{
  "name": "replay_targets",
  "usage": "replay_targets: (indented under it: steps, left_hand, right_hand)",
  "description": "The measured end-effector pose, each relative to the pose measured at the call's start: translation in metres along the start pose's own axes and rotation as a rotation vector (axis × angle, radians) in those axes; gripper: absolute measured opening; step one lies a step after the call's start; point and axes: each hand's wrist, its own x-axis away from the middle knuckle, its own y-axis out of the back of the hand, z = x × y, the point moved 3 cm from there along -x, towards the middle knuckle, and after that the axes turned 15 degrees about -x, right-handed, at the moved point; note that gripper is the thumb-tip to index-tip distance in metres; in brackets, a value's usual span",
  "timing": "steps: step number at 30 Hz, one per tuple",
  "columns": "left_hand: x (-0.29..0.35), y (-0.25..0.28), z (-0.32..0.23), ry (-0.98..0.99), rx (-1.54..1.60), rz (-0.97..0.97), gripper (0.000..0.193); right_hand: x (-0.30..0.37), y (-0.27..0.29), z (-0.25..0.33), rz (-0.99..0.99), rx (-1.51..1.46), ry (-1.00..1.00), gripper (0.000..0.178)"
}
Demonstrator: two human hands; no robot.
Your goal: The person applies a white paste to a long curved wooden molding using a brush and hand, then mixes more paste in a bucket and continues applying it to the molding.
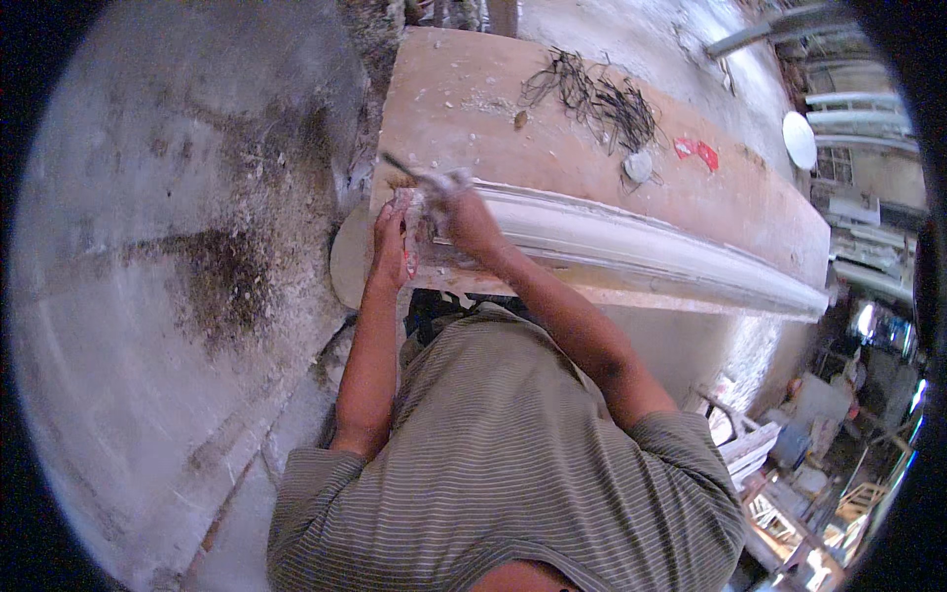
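Along the near side of the board-topped table lies a long white moulding (612,233) with lengthwise ridges. My right hand (472,219) is closed at its left end, its fingers whitened and blurred. From that hand a thin dark stick-like tool (400,166) points up and left; its working end is hidden. Close beside it, my left hand (389,240) is closed at the table's left end, against a whitish piece with a red edge (410,259). What that piece is I cannot make out.
Tangled dark strands (602,104) lie on the tabletop (454,74) with a pale round lump (638,166), red scraps (696,151) and white crumbs. A stained grey surface (148,326) fills the left. White lengths (856,116) and clutter stand at right.
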Motion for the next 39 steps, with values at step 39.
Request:
replay_targets:
  steps: [39]
  left_hand:
    - [-0.024,0.019,-0.067,-0.740,-1.038,0.462,0.030]
  right_hand:
    - [0.149,0.206,-0.108,-0.721,0.602,-0.407,0.028]
